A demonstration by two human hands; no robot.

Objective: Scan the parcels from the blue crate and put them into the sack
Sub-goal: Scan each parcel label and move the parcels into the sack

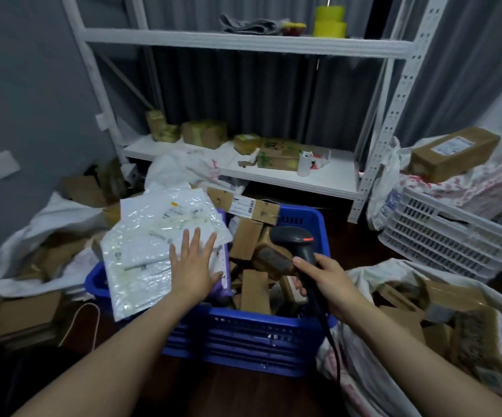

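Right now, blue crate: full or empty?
Full: cardboard boxes fill the blue crate to its rim, white poly mailers piled over its left side.

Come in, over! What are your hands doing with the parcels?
Left hand flat on white mailer atop blue crate. Right hand grips scanner. Cardboard boxes fill crate alongside. Sack open at right.

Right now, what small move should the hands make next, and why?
Probably curl the left hand around the white plastic mailer it lies flat on, atop the blue plastic crate: the right hand grips the black scanner, but no parcel is held.
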